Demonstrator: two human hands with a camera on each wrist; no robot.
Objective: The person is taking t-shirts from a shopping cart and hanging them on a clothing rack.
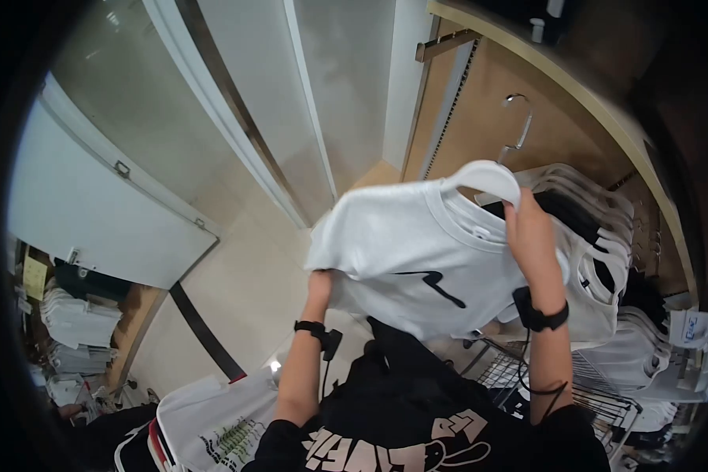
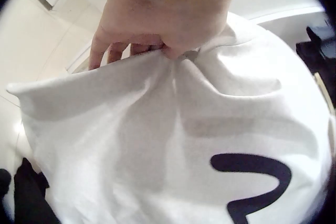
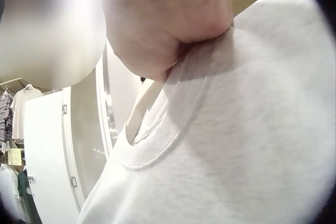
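Observation:
A white T-shirt (image 1: 385,236) with a black curved mark (image 1: 440,285) hangs on a white hanger (image 1: 486,178) with a metal hook, held up in front of the body. My right hand (image 1: 535,236) grips hanger and shirt together at the shoulder beside the neckline. In the right wrist view the thumb side of that hand (image 3: 173,29) presses on the collar (image 3: 168,142). My left hand (image 1: 319,289) pinches an edge of the shirt at its left side. The left wrist view shows the cloth gathered in folds under the left hand (image 2: 163,19), its fingers partly hidden behind it.
Shirts on white hangers (image 1: 598,197) fill a wooden rack at the right. Below them stands a wire cart (image 1: 598,385). At lower left lies a white printed garment (image 1: 220,425). A white door (image 1: 102,197) and more hanging clothes (image 1: 79,315) are at the left.

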